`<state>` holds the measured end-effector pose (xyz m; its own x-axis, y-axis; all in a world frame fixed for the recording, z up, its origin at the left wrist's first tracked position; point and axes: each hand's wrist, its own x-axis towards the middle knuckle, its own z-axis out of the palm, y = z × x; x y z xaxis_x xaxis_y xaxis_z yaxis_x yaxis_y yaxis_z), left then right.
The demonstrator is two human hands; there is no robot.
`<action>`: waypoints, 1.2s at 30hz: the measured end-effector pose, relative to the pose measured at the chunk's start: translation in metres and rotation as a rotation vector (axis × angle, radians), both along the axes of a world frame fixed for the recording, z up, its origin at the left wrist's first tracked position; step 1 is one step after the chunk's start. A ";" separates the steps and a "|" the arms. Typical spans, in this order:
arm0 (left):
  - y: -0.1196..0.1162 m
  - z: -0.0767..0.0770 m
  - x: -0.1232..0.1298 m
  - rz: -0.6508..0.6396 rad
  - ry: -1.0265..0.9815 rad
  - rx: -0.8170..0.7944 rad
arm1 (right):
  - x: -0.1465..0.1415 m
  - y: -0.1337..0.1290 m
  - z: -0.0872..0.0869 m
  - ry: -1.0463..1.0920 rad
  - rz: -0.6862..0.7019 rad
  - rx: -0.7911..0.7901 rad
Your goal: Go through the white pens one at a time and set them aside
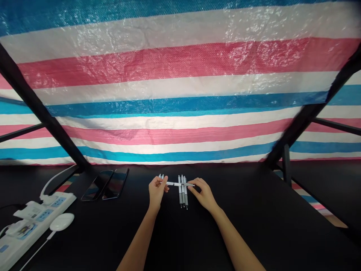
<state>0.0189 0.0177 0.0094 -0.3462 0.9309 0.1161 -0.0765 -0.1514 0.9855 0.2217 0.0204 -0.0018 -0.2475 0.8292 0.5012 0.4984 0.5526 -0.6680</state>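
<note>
Over the black worktop (96, 233), a white-and-grey pen (177, 184) is held crosswise, its white end pinched by the left hand (157, 191), its grey end pinched by the right hand (205, 194)! Both hands are closed on it at thumb and fingers, and across the row of pens (183, 195) it is stretched. Whether the row is being touched cannot be told from this angle, and that is where trouble could be met: were the held pen dipped, the neat line could be knocked askew, and slim barrels might easily be set rolling on so smooth-looking a surface. Were the two ends pulled unevenly, the pen could be slipped from one pinch, or, if its halves are only loosely joined, parted; no seam can be made out. Beyond the left hand, more pens (161, 176) are partly hidden, and by a careless knuckle they too could be nudged.
</note>
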 end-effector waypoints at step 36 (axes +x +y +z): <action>0.002 0.000 0.001 -0.052 -0.025 0.035 | -0.001 -0.003 0.005 -0.010 0.039 -0.057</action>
